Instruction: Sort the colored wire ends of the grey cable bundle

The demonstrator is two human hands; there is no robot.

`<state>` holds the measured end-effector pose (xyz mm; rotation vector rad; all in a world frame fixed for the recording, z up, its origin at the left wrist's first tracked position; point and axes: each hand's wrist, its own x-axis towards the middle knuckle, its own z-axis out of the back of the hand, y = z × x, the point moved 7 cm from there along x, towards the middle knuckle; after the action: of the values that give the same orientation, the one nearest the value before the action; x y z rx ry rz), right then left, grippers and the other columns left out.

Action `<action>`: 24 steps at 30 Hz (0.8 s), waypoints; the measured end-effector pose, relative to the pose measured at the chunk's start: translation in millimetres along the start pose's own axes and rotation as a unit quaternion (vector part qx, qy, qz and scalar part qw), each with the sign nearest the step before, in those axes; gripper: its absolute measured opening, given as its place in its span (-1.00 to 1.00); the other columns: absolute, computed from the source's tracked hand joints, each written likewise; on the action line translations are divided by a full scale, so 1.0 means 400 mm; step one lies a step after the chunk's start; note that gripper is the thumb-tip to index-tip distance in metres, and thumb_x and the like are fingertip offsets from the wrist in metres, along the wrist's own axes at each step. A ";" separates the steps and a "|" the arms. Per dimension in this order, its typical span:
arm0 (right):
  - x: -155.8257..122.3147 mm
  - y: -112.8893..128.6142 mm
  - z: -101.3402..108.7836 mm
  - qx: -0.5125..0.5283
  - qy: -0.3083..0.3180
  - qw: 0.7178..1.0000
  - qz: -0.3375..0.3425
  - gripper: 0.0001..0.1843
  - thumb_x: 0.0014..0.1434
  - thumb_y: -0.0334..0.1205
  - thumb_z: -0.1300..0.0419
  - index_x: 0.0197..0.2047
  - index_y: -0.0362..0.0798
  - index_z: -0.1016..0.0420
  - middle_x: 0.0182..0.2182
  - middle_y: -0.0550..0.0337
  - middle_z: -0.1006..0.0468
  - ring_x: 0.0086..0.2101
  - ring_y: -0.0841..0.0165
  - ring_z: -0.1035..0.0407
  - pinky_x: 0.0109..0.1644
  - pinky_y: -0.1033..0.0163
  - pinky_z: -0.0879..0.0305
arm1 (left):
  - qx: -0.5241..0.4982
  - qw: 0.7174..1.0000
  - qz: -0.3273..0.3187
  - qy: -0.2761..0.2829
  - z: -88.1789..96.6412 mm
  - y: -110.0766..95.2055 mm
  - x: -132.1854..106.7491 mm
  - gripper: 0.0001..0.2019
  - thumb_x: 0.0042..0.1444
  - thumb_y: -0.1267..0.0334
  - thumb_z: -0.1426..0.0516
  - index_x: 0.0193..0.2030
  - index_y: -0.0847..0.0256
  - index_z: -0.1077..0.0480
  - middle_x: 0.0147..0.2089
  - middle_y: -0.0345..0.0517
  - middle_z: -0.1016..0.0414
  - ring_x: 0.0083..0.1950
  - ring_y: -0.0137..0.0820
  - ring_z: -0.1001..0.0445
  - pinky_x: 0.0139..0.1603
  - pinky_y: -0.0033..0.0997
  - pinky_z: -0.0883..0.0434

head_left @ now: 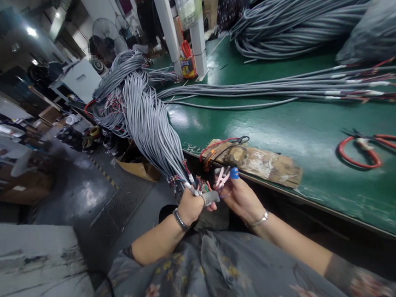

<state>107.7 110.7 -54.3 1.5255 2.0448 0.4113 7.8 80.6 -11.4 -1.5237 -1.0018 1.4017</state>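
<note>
My left hand [193, 205] is closed around the end of a grey cable [188, 185], whose thin coloured wires [203, 185] fan out above the fingers. Grey wrapping covers its thumb. Just to the right, my right hand [242, 199] pinches a small pinkish-white piece [222, 177] close to those wires; its exact kind is unclear. One fingertip on this hand wears blue wrapping [234, 173]. The long grey cable bundle [150, 115] hangs over the bench edge down to my left hand.
On the green bench [269, 128] lie a worn wooden block [272, 165], red-handled pliers [359, 150] and a row of grey cables [248, 88]. A large cable coil [311, 14] sits behind. A white post [198, 42] rises from the bench. A cardboard box [139, 165] stands below.
</note>
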 end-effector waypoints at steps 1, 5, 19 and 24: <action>-0.001 0.001 -0.001 0.003 -0.003 1.000 0.001 -0.60 -0.23 0.10 -0.46 -0.47 -0.05 -0.57 -0.55 0.26 -0.51 -0.54 0.43 -0.30 -0.40 0.29 -0.33 | 0.001 1.000 -0.001 0.001 0.000 0.001 0.000 -0.56 -0.39 -0.06 -0.35 -0.69 0.31 -0.35 -0.75 -0.17 -0.33 -0.73 -0.54 -0.27 -0.68 -0.52 -0.28; -0.006 -0.001 -0.003 0.021 -0.005 1.000 -0.019 -0.56 -0.29 0.13 -0.47 -0.45 -0.02 -0.57 -0.53 0.27 -0.55 -0.54 0.45 -0.33 -0.44 0.33 -0.34 | 0.009 1.000 -0.008 0.008 0.001 0.000 -0.001 -0.55 -0.37 -0.07 -0.35 -0.68 0.31 -0.35 -0.75 -0.17 -0.34 -0.73 -0.53 -0.28 -0.66 -0.51 -0.29; -0.035 0.020 -0.018 -0.038 0.031 0.999 -0.007 -0.68 -0.09 0.03 -0.41 -0.40 -0.05 -0.59 -0.53 0.22 -0.51 -0.53 0.42 -0.29 -0.47 0.31 -0.28 | 0.000 0.997 -0.071 0.001 0.022 0.012 -0.022 -0.60 -0.17 -0.06 -0.29 -0.61 0.29 -0.40 -0.68 -0.16 -0.41 -0.66 -0.50 -0.34 -0.58 -0.49 -0.33; -0.022 0.012 -0.012 -0.054 0.036 0.998 -0.007 -0.55 -0.13 0.20 -0.37 -0.39 -0.04 -0.59 -0.51 0.20 -0.53 -0.55 0.40 -0.28 -0.45 0.25 -0.27 | -0.022 0.998 -0.062 -0.019 0.013 0.005 -0.012 -0.62 -0.21 -0.02 -0.31 -0.63 0.29 -0.39 -0.71 -0.17 -0.39 -0.69 -0.51 -0.32 -0.62 -0.52 -0.31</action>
<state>110.4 104.4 -45.7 1.4500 2.0512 0.5686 2.5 75.7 -11.9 -1.4462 -1.1365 1.3341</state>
